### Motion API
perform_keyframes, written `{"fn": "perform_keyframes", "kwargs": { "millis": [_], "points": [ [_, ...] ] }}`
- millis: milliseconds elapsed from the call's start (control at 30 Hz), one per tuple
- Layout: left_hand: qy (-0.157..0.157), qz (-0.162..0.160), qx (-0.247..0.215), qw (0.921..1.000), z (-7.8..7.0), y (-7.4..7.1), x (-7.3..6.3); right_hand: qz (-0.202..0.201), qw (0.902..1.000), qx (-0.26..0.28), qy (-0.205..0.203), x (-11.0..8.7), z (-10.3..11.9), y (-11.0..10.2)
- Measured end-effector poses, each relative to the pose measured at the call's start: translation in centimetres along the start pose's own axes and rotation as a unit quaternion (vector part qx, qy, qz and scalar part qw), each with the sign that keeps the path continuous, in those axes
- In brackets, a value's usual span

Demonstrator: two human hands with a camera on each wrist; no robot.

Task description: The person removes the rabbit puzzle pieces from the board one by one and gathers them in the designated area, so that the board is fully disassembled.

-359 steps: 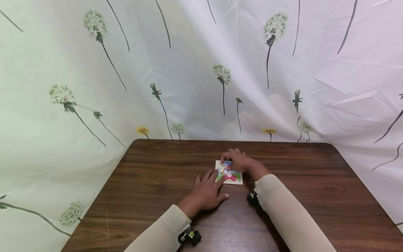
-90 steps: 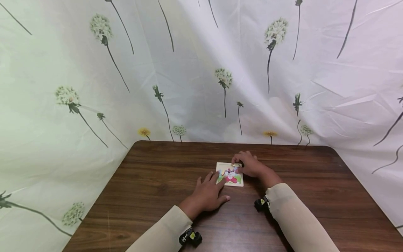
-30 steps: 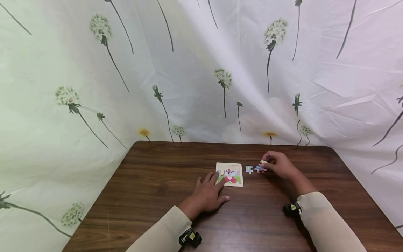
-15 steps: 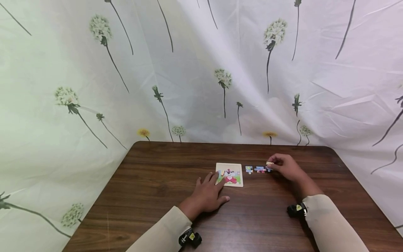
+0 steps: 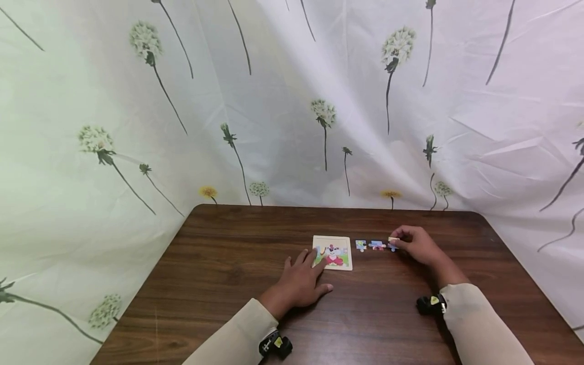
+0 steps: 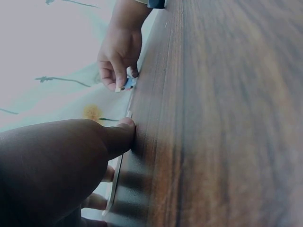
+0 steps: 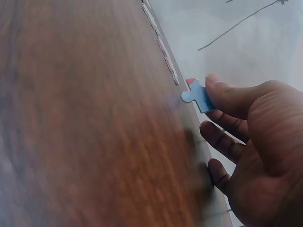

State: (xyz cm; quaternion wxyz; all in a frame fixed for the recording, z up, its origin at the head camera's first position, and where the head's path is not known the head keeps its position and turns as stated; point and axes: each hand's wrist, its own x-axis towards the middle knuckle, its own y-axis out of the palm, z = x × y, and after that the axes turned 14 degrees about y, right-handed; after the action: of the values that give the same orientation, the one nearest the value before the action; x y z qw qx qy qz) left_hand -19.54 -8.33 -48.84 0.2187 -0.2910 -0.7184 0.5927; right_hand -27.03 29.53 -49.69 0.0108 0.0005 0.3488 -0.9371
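A small square jigsaw puzzle (image 5: 332,253) in a pale frame lies on the table, showing a white and pink cartoon animal. Its upper strip is bare board. My left hand (image 5: 301,280) rests with spread fingers on the frame's lower left corner. To the right of the frame, my right hand (image 5: 417,245) pinches a blue puzzle piece (image 7: 201,96) between thumb and fingers, tilted up close over the table. Two loose pieces lie in a row between frame and hand: a blue-green piece (image 5: 361,245) and a blue-pink piece (image 5: 376,245).
The dark wood-grain table (image 5: 219,263) reaches back to a white curtain (image 5: 283,126) printed with dandelions. A small black camera (image 5: 276,343) is strapped to the left wrist, another camera (image 5: 430,304) to the right.
The right hand has lifted pieces out of the frame's top row, set two down to its right, and moved further right with a third. The left hand has stayed on the frame.
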Motion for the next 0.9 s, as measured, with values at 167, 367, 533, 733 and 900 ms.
{"fn": "perform_keyframes", "kwargs": {
  "millis": [167,367,533,733,900],
  "points": [
    [0.000,0.002,-0.002,1.0000,0.01,-0.07,-0.07,0.007,0.9998,-0.015,0.015,-0.01,-0.08,-0.09],
    [0.001,0.001,0.000,1.0000,-0.01,-0.10,-0.13,0.001,0.9994,-0.031,0.014,-0.13,-0.35,-0.07],
    [0.000,0.001,-0.001,1.0000,-0.14,-0.14,-0.18,-0.006,0.9990,-0.044,0.010,-0.10,-0.57,0.01],
    [-0.001,-0.002,-0.003,1.0000,-0.15,-0.18,-0.13,-0.010,0.9987,-0.049,0.001,0.02,-0.58,-0.09],
    [-0.001,-0.002,0.002,1.0000,-0.15,-0.30,-0.12,-0.006,0.9989,-0.046,-0.001,0.00,-0.47,-0.17]
  ]
}}
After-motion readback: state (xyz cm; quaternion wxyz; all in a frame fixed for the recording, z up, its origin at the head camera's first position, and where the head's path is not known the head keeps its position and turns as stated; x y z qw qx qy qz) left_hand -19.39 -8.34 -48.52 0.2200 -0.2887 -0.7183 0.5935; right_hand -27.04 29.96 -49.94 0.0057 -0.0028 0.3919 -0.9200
